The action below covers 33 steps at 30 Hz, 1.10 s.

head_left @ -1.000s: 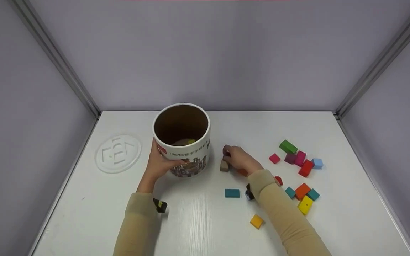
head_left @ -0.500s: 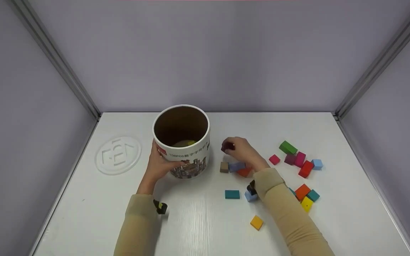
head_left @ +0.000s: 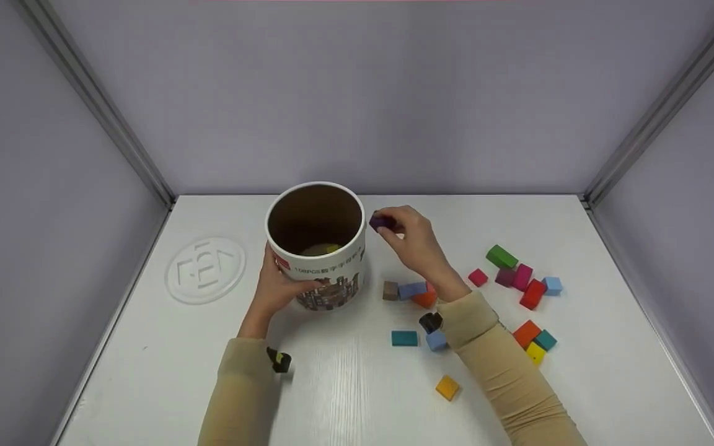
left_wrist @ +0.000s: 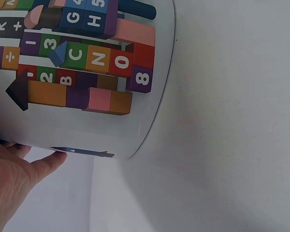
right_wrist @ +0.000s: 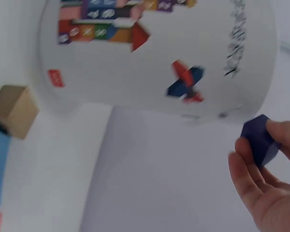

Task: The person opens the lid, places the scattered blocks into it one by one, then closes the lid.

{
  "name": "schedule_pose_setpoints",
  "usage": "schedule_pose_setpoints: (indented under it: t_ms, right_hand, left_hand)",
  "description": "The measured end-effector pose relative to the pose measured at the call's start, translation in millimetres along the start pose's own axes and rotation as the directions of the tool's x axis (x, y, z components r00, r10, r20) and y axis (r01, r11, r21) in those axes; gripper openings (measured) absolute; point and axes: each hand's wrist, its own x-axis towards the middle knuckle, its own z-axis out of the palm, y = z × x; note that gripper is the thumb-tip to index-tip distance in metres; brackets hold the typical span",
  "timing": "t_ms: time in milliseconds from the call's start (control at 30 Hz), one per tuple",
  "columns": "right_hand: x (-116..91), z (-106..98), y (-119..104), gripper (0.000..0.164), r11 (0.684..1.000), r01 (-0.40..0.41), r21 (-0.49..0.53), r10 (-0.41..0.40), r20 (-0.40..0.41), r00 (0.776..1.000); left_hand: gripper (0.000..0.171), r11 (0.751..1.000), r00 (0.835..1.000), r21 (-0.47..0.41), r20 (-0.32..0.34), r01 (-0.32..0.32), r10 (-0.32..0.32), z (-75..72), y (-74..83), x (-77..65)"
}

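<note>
A tall white printed tub [head_left: 326, 266] stands uncovered on the table, a bit of yellow showing deep inside. My left hand [head_left: 276, 288] grips its left side, thumb across the front; in the left wrist view the hand [left_wrist: 19, 174] shows at the tub's edge. Between thumb and fingers, my right hand [head_left: 416, 241] pinches a dark purple block [head_left: 382, 222] just right of the tub's rim. The right wrist view shows that purple block [right_wrist: 259, 140] as many-sided, held at the fingertips beside the tub wall [right_wrist: 135, 82].
A clear round lid [head_left: 205, 271] lies left of the tub. Right of the tub sit a brown block [head_left: 390, 290] and a blue block [head_left: 412, 290]. A teal block [head_left: 404, 338] and an orange block [head_left: 447, 388] lie nearer; several coloured blocks, including a green one [head_left: 502, 256], are scattered farther right.
My right hand has lifted the purple block from beside the brown block and carried it up and left to the tub's rim. The left hand stays on the tub.
</note>
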Motion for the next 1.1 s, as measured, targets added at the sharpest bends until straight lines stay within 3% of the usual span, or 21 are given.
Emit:
schedule_pose_setpoints:
  t_ms: [167,333,567,800,1100]
  right_hand:
    - [4.4,9.1,-18.4,0.027,0.992,0.123,0.021,-0.122,-0.060,0.991]
    - [10.4,17.9,-23.7,0.030,0.981,0.195,0.003,-0.195,-0.053,0.979]
    - [16.5,22.8,-28.6,0.036,0.975,0.221,-0.009,-0.221,-0.018,0.975]
    - [17.3,24.9,-29.1,0.040,0.973,0.231,0.018,-0.231,0.020,0.973]
    - [7.7,17.6,-25.6,0.037,0.978,0.205,0.046,-0.205,-0.007,0.979]
  left_hand:
    - [0.131,0.999,1.000,-0.031,0.009,-0.022,0.022,-0.7,-1.8,0.0]
    - [0.128,0.995,0.997,-0.072,0.027,-0.063,0.066,-0.9,16.0,-3.3]
    - [0.127,0.999,0.999,-0.028,0.029,-0.041,0.042,-2.7,34.9,-5.9]
    - [0.127,0.999,0.999,-0.032,0.029,-0.040,0.041,-3.1,33.9,-5.9]
    - [0.126,0.999,0.999,-0.041,0.025,-0.022,0.023,-3.6,33.8,-7.3]
